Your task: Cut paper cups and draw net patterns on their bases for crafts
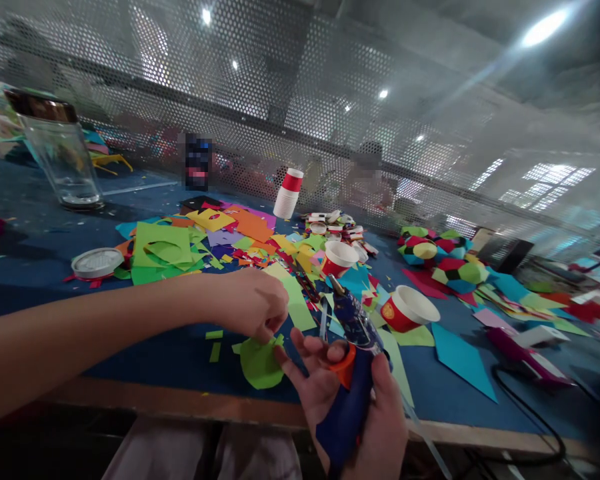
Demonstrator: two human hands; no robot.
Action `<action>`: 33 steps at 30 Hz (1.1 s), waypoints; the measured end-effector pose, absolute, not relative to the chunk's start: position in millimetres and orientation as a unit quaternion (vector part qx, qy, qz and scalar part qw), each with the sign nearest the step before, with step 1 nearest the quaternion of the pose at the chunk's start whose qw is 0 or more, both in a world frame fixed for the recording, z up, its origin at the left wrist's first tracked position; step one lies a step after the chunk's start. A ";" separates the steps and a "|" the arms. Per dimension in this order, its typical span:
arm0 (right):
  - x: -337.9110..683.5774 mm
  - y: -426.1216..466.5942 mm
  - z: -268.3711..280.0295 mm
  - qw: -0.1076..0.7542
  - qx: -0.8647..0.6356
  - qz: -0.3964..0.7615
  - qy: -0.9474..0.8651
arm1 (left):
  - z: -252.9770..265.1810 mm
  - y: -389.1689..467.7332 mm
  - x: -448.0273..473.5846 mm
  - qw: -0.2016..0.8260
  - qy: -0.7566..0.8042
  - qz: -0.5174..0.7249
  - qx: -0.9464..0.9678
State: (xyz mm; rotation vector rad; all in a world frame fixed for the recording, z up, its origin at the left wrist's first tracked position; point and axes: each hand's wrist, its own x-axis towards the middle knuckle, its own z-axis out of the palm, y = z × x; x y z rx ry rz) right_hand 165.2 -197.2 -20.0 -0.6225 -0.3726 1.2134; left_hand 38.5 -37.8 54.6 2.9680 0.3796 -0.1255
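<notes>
My right hand is wrapped round a dark blue glue gun with an orange trigger, its nozzle pointing up and away. A clear glue stick trails from its back end. The outer fingers of that hand are spread, one reaching the side of a round green paper piece near the table's front edge. My left hand is closed, its fingertips pinched at the paper's top edge, where small tabs stick up. Small green strips lie to the left.
Coloured paper sheets and scraps cover the middle. Paper cups stand to the right, and a cup stack farther back. Paper balls, a blue diamond sheet and a black cable are at right; a glass jar stands left.
</notes>
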 end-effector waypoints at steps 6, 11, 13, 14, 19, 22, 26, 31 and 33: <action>165.8 -198.1 -16.9 0.755 -0.286 0.566 -0.169 | 55.8 -34.4 36.4 0.092 0.118 -0.046 0.988; 165.6 -198.6 -12.9 0.751 -0.271 0.578 -0.167 | 56.1 -35.9 39.3 0.074 0.114 -0.052 0.989; 165.4 -198.2 -13.6 0.751 -0.262 0.582 -0.168 | 55.9 -37.8 39.8 0.062 0.113 -0.047 0.990; 165.3 -197.8 -14.3 0.752 -0.259 0.582 -0.170 | 55.7 -38.6 39.8 0.058 0.111 -0.046 0.991; 164.9 -195.9 -16.4 0.754 -0.264 0.576 -0.173 | 56.6 -38.8 38.0 0.045 0.103 -0.034 0.993; 164.5 -196.3 -15.1 0.753 -0.263 0.576 -0.181 | 59.1 -37.1 36.5 0.047 0.101 -0.025 0.993; 163.6 -197.3 -13.9 0.751 -0.263 0.577 -0.182 | 59.2 -35.4 35.1 0.044 0.098 -0.033 0.994; 165.5 -197.1 -18.0 0.754 -0.281 0.567 -0.173 | 53.9 -36.2 35.4 0.030 0.095 -0.034 0.994; 167.4 -197.4 -20.1 0.753 -0.293 0.564 -0.170 | 53.2 -36.9 35.9 0.020 0.092 -0.029 0.995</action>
